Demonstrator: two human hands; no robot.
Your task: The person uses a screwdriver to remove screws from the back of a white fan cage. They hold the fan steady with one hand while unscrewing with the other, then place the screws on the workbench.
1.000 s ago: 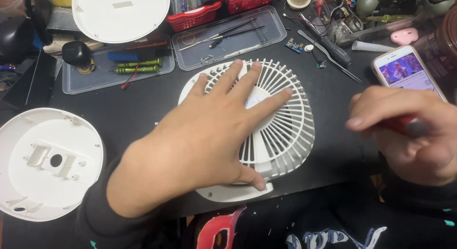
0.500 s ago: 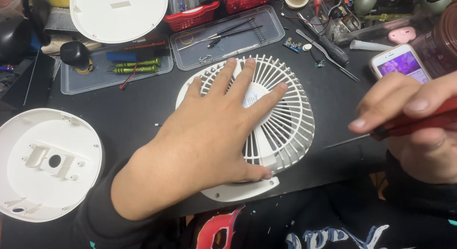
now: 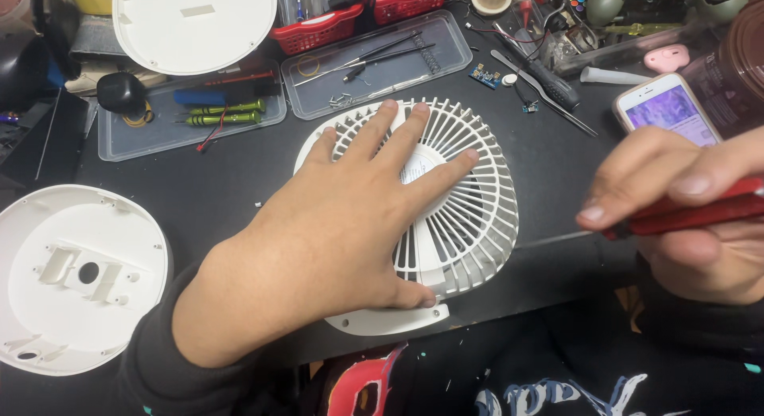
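Cluttered black workbench (image 3: 239, 185): left hand (image 3: 334, 241) flat on white fan grille (image 3: 469, 217), right hand's (image 3: 692, 225) grip around red screwdriver (image 3: 692, 213).

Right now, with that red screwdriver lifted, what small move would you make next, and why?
Probably bring the red screwdriver in the right hand down toward the white fan grille: the left hand lies flat on it, and the tip hangs just off its right edge.

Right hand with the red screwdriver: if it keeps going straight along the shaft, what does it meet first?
Likely the white fan grille. The right hand holds the red screwdriver pointing left, its thin tip near the grille's right edge. Height above the table is unclear.
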